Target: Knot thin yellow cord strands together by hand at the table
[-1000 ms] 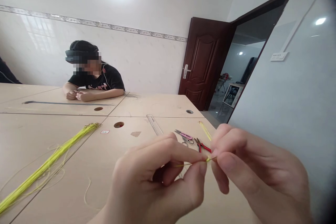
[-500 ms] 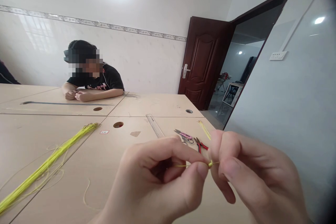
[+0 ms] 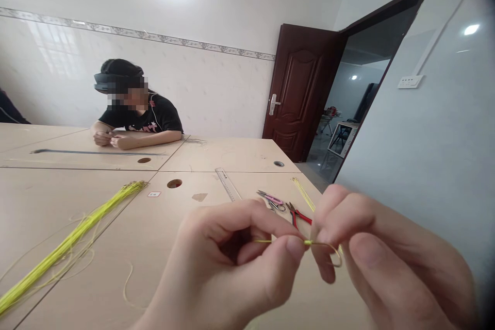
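Note:
My left hand (image 3: 228, 263) and my right hand (image 3: 386, 258) meet close to the camera, above the near right part of the table (image 3: 162, 227). Both pinch one thin yellow thread (image 3: 309, 242) between thumb and forefinger. The thread runs straight across from the left fingertips, then curls into a small loop under the right forefinger. Both hands are closed on it.
A long bundle of yellow threads (image 3: 69, 242) lies on the left. A ruler (image 3: 228, 184), small scissors (image 3: 270, 200), red-handled pliers (image 3: 299, 215) and a short yellow bundle (image 3: 303, 193) lie beyond my hands. Another person (image 3: 135, 113) sits at the far side. An open door (image 3: 301, 93) is at right.
My right hand has turned and come nearer, and the thread end now curls into a loop below its forefinger. The left hand has barely moved.

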{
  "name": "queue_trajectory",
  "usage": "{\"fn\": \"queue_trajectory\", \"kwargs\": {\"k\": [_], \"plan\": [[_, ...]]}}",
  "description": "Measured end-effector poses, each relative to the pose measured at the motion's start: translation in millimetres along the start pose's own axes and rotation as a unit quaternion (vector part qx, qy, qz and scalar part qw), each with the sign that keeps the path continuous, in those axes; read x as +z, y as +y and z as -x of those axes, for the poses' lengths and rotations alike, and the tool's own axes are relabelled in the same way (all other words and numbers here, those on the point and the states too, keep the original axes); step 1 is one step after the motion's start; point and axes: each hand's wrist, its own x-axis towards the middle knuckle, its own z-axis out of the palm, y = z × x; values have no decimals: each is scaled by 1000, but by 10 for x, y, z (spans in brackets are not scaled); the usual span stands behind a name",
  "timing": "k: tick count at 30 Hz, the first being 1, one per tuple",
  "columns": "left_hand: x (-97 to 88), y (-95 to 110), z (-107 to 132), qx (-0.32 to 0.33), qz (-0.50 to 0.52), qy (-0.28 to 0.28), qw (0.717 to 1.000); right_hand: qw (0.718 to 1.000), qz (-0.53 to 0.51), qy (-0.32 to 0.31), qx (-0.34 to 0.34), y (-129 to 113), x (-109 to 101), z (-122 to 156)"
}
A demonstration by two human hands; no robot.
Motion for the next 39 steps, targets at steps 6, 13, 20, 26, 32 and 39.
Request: {"fn": "queue_trajectory", "kwargs": {"k": [6, 13, 20, 26, 32, 39], "plan": [[14, 3, -28, -27, 50, -13, 998, 998, 17, 47, -34, -37, 69, 18], [15, 16, -36, -23, 50, -23, 998, 996, 14, 70, -47, -27, 120, 11], [35, 50, -44, -18, 73, -21, 997, 997, -7, 64, -33, -55, 129, 15], [11, 50, -16, -13, 68, -19, 997, 998, -3, 51, -32, -39, 110, 0], [20, 28, -39, -10, 70, -28, 997, 998, -4, 41, -38, -33, 87, 3], [-6, 29, -32, 4, 31, -18, 999, 996, -2, 30, -81, 3, 59, -3]]}}
